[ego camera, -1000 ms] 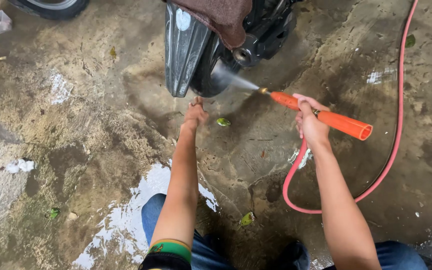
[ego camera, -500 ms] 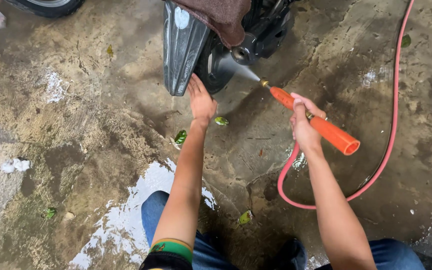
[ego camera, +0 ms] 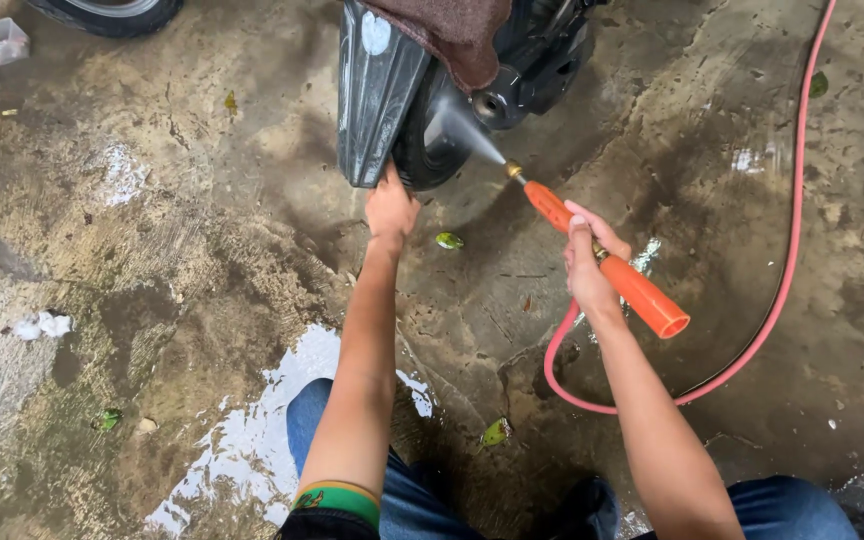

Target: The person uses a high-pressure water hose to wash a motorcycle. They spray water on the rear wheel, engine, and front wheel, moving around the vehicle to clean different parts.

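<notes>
- The right hand grips the orange plastic spray nozzle, which jets water toward 11 o'clock.
- The left hand lies flat against the black glossy scooter mudguard, holding nothing.

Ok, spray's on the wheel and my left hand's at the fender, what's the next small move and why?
Probably sweep the orange spray wand slowly along the tyre. The right hand already aims its jet at the wheel, and the left hand steadies the black fender, so only one patch gets rinsed.
</notes>
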